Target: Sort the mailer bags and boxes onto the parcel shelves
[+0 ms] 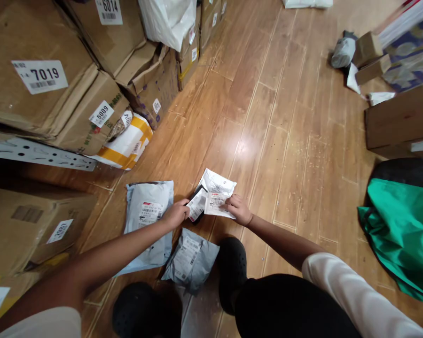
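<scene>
My left hand [177,214] is closed on the edge of a small dark packet [197,205] with a white label on its face. A small white packet [215,204] with a printed label is pinched in my right hand [238,209], its left edge close against the dark one. Just beyond them a white mailer bag [218,182] shows, partly covered by the two packets. Left of my left hand, a large grey mailer bag [150,206] lies on the floor under my forearm. Nearer my feet is a smaller grey mailer bag [188,258], label up.
Numbered cardboard boxes [38,89] are stacked on a metal shelf [56,155] at left, with a white and yellow parcel [127,145] beside them. To the right are a brown box [398,117], a green bag [405,220] and small parcels [368,49]. Wood flooring [278,155] lies between.
</scene>
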Demonstrator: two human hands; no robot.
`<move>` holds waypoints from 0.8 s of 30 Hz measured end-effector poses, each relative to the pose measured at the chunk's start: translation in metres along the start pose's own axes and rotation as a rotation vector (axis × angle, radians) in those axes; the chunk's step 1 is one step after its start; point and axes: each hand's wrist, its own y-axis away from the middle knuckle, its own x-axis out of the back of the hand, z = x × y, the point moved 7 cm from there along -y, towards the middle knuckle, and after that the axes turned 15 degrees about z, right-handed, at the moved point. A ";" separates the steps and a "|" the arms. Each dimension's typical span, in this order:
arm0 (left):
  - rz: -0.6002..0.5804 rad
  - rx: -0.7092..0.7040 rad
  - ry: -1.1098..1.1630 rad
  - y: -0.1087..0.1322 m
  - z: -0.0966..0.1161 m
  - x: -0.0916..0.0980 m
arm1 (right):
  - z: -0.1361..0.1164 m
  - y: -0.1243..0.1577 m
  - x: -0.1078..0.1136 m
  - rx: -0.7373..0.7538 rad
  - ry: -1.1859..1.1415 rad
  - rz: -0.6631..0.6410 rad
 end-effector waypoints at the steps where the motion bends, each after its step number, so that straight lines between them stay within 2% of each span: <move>1: -0.060 -0.052 0.018 -0.009 0.000 0.002 | -0.001 0.001 0.000 0.040 -0.001 -0.017; 4: -0.198 -0.215 0.069 -0.039 0.002 0.004 | -0.011 0.005 -0.008 0.170 -0.078 -0.073; 6: -0.251 -0.297 0.100 -0.053 0.004 0.002 | -0.019 0.006 -0.022 0.244 -0.144 -0.138; 8: -0.216 -0.286 0.111 -0.064 0.003 0.003 | -0.025 0.004 -0.039 0.330 -0.202 -0.205; 12: 0.087 -0.036 0.041 -0.072 -0.009 0.021 | -0.020 -0.011 -0.065 0.540 -0.213 -0.253; 13: 0.128 -0.015 0.035 -0.071 -0.007 0.024 | -0.016 -0.014 -0.070 0.590 -0.204 -0.271; 15: 0.096 -0.071 0.054 -0.068 0.004 0.020 | -0.010 -0.019 -0.077 0.663 -0.209 -0.345; 17: -0.018 -0.172 0.077 -0.063 0.020 0.008 | -0.006 -0.019 -0.083 0.684 -0.251 -0.470; 19: -0.086 -0.190 0.038 -0.059 0.029 -0.005 | -0.002 -0.017 -0.087 0.650 -0.290 -0.587; 20: -0.071 -0.144 -0.006 -0.059 0.029 -0.008 | 0.003 -0.018 -0.087 0.604 -0.286 -0.612; 22: 0.004 -0.007 -0.104 -0.057 0.026 -0.010 | 0.024 -0.028 -0.081 0.418 -0.192 -0.535; 24: 0.066 0.095 -0.170 -0.053 0.026 -0.009 | 0.059 -0.041 -0.067 0.127 -0.006 -0.359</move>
